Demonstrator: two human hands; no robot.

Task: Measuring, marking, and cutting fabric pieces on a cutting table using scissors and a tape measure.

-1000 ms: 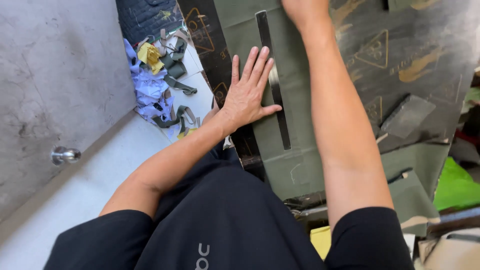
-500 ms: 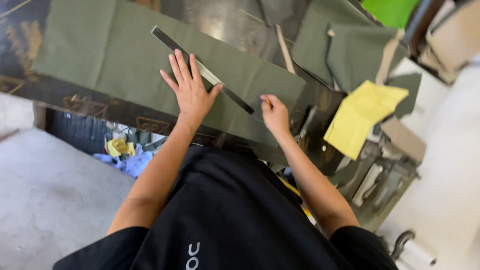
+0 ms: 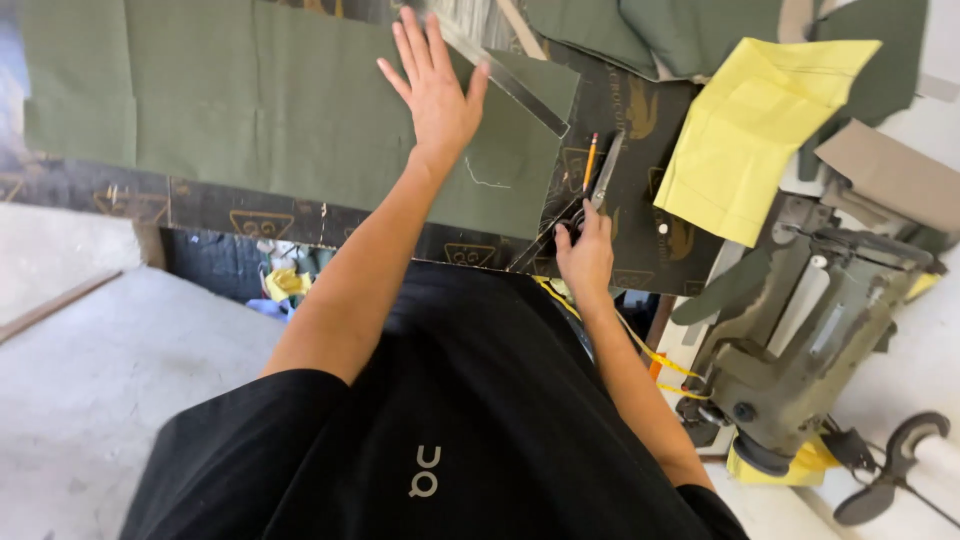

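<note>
Olive green fabric (image 3: 250, 95) lies spread over a dark patterned table top (image 3: 640, 190). My left hand (image 3: 432, 85) rests flat on the fabric with its fingers spread, beside a long dark ruler (image 3: 505, 75) that lies slanted across the cloth. My right hand (image 3: 585, 250) is at the table's near edge, closed around the handles of a pair of scissors (image 3: 585, 205) whose blades point away from me. A pencil (image 3: 590, 160) lies next to the scissor blades. A chalk mark shows on the fabric near my left wrist.
A yellow fabric piece (image 3: 750, 130) lies at the right, with more green cloth (image 3: 660, 30) behind it and a tan piece (image 3: 890, 180) further right. A grey-green sewing machine (image 3: 800, 350) stands at the lower right. Fabric scraps (image 3: 285, 285) lie under the table on the concrete floor.
My right hand left the fabric by the ruler and came down to the table's near edge, closing on the scissors. My left hand stays flat on the fabric. The view shifted.
</note>
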